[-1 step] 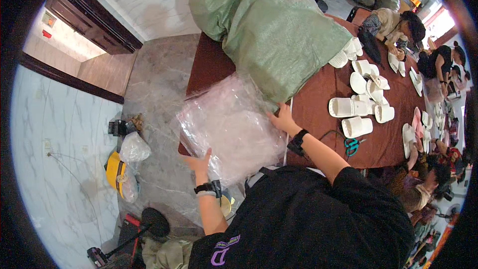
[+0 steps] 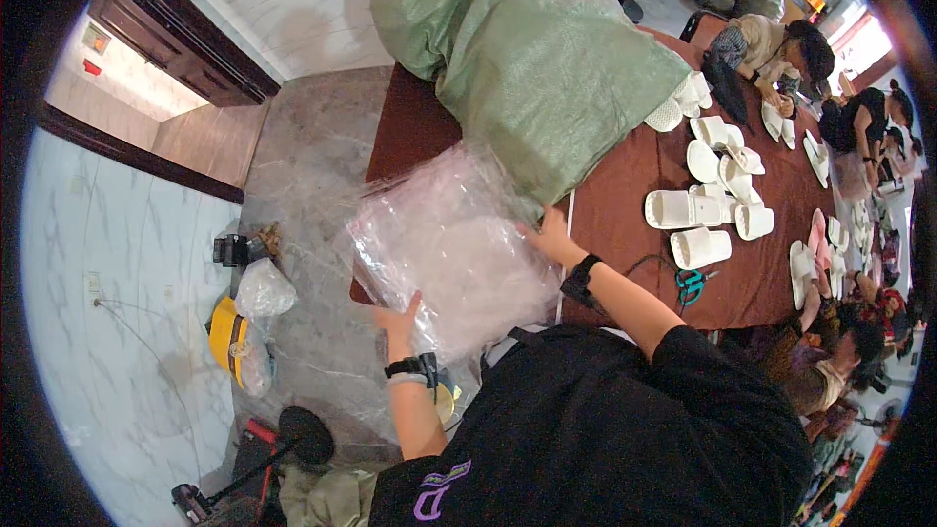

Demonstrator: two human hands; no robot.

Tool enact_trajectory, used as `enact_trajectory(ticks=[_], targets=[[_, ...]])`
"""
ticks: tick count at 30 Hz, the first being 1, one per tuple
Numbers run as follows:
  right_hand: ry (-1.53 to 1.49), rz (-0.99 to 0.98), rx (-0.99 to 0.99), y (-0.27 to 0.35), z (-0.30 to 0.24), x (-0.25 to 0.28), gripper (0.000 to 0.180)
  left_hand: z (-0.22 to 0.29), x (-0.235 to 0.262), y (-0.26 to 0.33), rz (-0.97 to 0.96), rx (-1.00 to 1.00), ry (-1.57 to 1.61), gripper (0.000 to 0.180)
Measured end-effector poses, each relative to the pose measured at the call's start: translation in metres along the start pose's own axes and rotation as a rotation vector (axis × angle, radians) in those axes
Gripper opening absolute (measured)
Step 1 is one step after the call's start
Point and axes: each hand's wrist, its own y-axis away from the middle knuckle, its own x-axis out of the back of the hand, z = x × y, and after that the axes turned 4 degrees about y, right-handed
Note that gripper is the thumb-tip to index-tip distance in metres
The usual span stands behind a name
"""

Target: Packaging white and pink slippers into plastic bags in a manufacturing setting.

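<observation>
Here both hands (image 2: 400,324) (image 2: 552,237) hold the clear plastic bag (image 2: 454,249) flat, corners opposite

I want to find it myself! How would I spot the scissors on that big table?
Start at the long brown table. Near its edge closest to the person in black, just past their right hand and forearm, sit white slippers. The scissors lie right below those slippers, the only small thing there with bright teal handles.

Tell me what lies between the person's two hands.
In the head view, the clear plastic bag spans from the left hand to the right hand.
</observation>
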Motion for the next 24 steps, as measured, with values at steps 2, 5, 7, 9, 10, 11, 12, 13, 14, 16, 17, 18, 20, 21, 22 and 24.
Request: enact_trajectory(ticks=[2,5,7,9,10,11,12,13,14,16,17,18,20,21,22,24], targets=[[0.067,-0.111,0.164,-0.001,0.020,-0.044,0.094,0.006,-0.020,0.010,-0.162,0.194,0.274,0.127],[0.202,-0.288,0.074,0.029,-0.024,-0.036,0.094,0.019,-0.041,0.024,-0.169,0.114,0.040,0.117],[0.192,-0.280,0.051,0.024,-0.024,-0.026,0.092,-0.001,-0.039,0.018,-0.111,0.078,0.070,0.126],[0.292,-0.072,0.078,0.022,-0.013,-0.010,0.090,-0.014,-0.040,0.012,0.076,0.073,0.029,0.122],[0.243,0.043,0.206,0.025,-0.017,-0.012,0.086,-0.040,-0.026,0.009,0.056,0.092,0.225,0.121],[0.243,0.049,0.200,0.026,-0.015,-0.007,0.086,-0.042,-0.026,0.009,0.049,0.088,0.226,0.121],[0.299,0.041,0.414,0.027,-0.014,-0.003,0.084,-0.044,-0.027,0.009,-0.002,0.063,0.203,0.121],[0.353,0.032,0.631,0.029,-0.015,0.001,0.081,-0.046,-0.029,0.010,-0.049,0.038,0.179,0.121],[0.439,0.009,0.769,0.028,-0.012,0.001,0.080,-0.037,-0.037,0.013,-0.067,0.025,0.182,0.121],[0.541,-0.035,0.736,0.028,0.003,0.003,0.080,-0.011,-0.054,0.020,-0.278,0.028,0.364,0.126],[0.625,-0.102,0.745,0.029,0.001,0.000,0.081,-0.013,-0.051,0.022,-0.276,0.013,0.358,0.126],[0.662,-0.164,0.704,0.026,-0.004,-0.005,0.083,-0.023,-0.047,0.025,-0.230,0.022,0.288,0.128],[0.635,-0.235,0.736,0.027,-0.027,-0.014,0.085,-0.057,-0.025,0.028,-0.152,0.023,0.077,0.131],[0.638,-0.302,0.670,0.019,-0.010,-0.009,0.086,-0.033,-0.040,0.037,-0.159,0.111,0.162,0.130],[0.630,-0.284,0.712,0.022,-0.024,-0.018,0.088,-0.058,-0.012,0.038,-0.140,0.046,0.145,0.122],[0.635,-0.264,0.595,0.008,0.012,-0.010,0.087,0.010,-0.022,0.058,-0.284,0.578,0.597,0.111]])
